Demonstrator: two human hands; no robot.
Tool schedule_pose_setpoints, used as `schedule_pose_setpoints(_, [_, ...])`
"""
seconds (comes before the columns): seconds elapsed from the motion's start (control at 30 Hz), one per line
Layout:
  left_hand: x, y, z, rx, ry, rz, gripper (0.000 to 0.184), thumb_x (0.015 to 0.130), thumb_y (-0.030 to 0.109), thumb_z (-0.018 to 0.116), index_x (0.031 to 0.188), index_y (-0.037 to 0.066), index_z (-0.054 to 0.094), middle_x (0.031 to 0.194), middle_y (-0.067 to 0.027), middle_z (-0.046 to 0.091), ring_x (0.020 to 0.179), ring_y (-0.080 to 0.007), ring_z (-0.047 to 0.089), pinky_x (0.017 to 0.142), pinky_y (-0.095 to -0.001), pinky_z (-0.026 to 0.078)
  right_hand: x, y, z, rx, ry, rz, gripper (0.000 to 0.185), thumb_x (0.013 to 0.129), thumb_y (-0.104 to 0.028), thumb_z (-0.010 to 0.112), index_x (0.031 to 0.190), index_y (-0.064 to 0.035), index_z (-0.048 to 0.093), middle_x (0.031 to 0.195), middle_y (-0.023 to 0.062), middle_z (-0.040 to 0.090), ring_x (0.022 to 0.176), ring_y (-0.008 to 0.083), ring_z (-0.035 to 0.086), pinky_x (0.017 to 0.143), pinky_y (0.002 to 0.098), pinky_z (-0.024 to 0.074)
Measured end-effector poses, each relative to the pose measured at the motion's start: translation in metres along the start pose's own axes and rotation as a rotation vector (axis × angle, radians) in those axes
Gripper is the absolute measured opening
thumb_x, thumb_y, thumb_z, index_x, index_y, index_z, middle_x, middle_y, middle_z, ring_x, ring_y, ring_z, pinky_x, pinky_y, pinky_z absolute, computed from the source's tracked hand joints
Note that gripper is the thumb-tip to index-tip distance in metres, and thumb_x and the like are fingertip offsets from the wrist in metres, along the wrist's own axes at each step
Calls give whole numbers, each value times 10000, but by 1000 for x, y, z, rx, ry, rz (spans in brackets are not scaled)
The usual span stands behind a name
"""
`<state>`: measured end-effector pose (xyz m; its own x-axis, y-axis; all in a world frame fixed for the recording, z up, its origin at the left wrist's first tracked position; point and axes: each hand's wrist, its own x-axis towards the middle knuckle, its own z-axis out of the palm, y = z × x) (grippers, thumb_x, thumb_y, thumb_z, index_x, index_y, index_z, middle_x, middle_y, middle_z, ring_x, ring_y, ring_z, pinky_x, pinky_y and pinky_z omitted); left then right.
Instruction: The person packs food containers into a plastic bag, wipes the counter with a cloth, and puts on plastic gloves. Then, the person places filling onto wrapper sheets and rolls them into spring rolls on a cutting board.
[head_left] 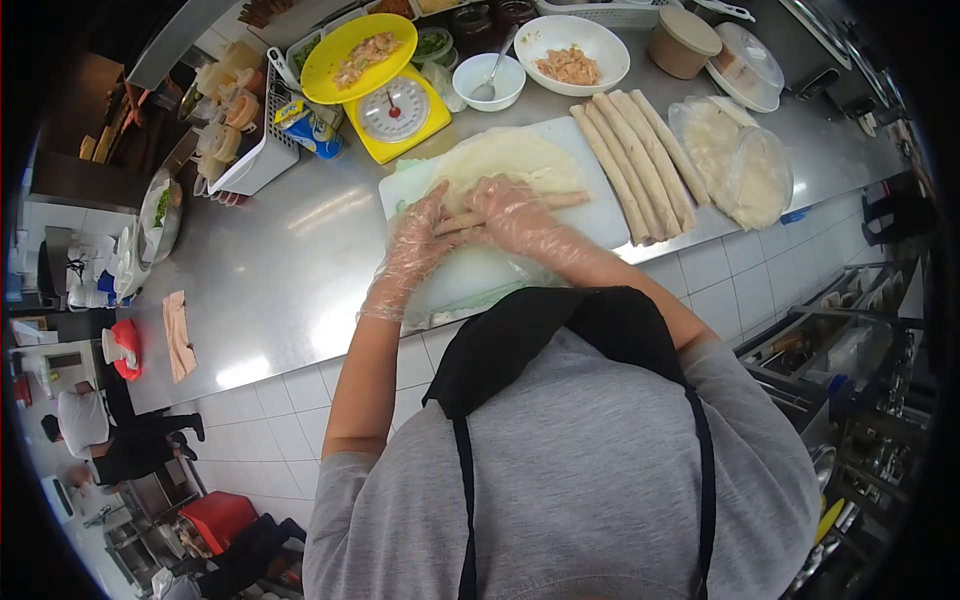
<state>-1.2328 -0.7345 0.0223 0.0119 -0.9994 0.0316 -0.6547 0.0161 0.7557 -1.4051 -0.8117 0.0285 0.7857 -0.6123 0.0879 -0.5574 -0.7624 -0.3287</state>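
Both my hands wear clear plastic gloves and are on a long, thin pale roll (568,199) lying across a white cutting board (600,215). My left hand (424,225) has its fingers curled at the roll's left end. My right hand (508,212) bends over the roll's middle, its fingertips pressing at the far side. Beyond the roll spreads the flat part of a thin round wrapper (515,152). Whatever is inside the roll under my hands is hidden. Several finished rolls (640,165) lie side by side to the right of the board.
Round wrappers in plastic (735,165) sit at the right edge. Behind stand a yellow scale (395,115) bearing a yellow plate of filling (325,75), a small bowl with a spoon (505,92) and a white bowl of filling (540,35). Other people (90,420) are at far left.
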Motion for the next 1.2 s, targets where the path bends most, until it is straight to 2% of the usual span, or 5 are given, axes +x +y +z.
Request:
schedule_pose_setpoints(0.43, [2,-2,-1,17,-50,-71,825,670,86,793,1374,56,364,997,-118,585,947,-245,577,867,-349,467,-7,14,-24,-114,-171,23,432,731,-424,679,993,-97,572,1016,116,563,1008,288,536,843,452,417])
schedule_pose_setpoints(0.53, [3,-8,1,-171,-42,-45,834,660,89,799,1372,51,367,994,-117,585,946,-252,576,864,-352,467,-11,1,-1,-45,129,-19,412,735,-406,681,983,-96,571,1010,121,562,973,295,547,829,440,420])
schedule_pose_setpoints(0.63, [2,-2,-2,-129,-87,-141,861,661,9,774,1396,68,330,1055,-122,546,1007,-226,550,910,-335,463,-24,36,-9,-77,-56,78,397,755,-390,666,1018,-103,589,1065,88,581,1047,275,538,878,443,413])
schedule_pose_setpoints(1.03, [53,56,39,173,-173,323,856,640,130,795,1377,75,363,1211,-198,542,1046,-303,576,920,-393,448,-60,86,-29,65,65,29,327,763,-323,677,991,-118,565,949,76,574,949,280,554,821,416,427])
schedule_pose_setpoints(1.2, [47,49,37,-359,-293,-76,787,695,42,718,1390,83,351,1231,-197,531,1056,-313,570,933,-382,442,-59,91,-27,95,37,49,317,756,-279,694,985,-109,556,948,82,571,951,289,548,815,417,436])
